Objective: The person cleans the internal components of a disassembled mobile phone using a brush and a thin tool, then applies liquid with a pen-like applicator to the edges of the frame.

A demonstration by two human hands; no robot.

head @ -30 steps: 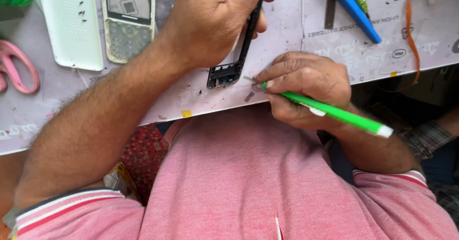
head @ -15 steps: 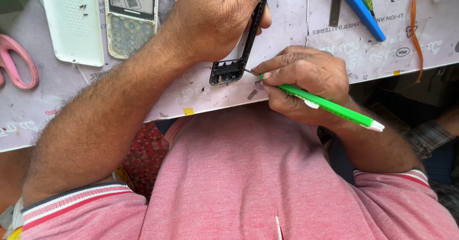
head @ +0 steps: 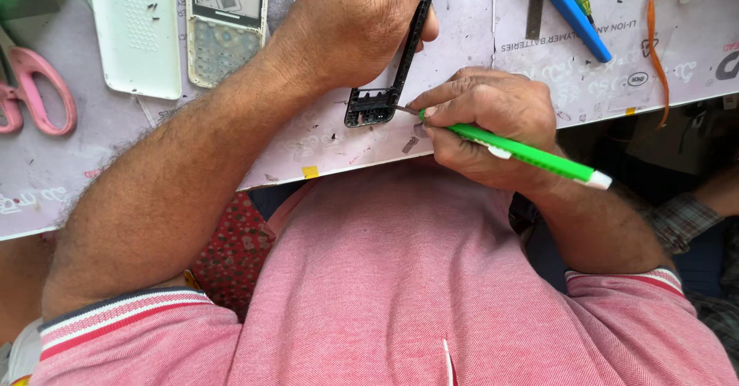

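My left hand point(head: 362, 24) grips a black phone frame point(head: 385, 86), held on edge over the white work surface point(head: 323, 140). Its lower end with small slots sticks out below my fist. My right hand point(head: 493, 120) holds a green screwdriver point(head: 531, 155) like a pen. The metal tip touches the lower right corner of the frame. The upper part of the frame is hidden by my fingers.
A white phone back cover point(head: 138, 32) and a keypad front panel point(head: 225, 24) lie at the top left. Pink scissors point(head: 35, 86) rest at the far left. A blue tool point(head: 570, 13) and an orange ribbon cable point(head: 654, 47) lie at the top right.
The screwdriver tip has moved up from the table edge to the lower corner of the black frame. My left hand has kept its hold on the frame.
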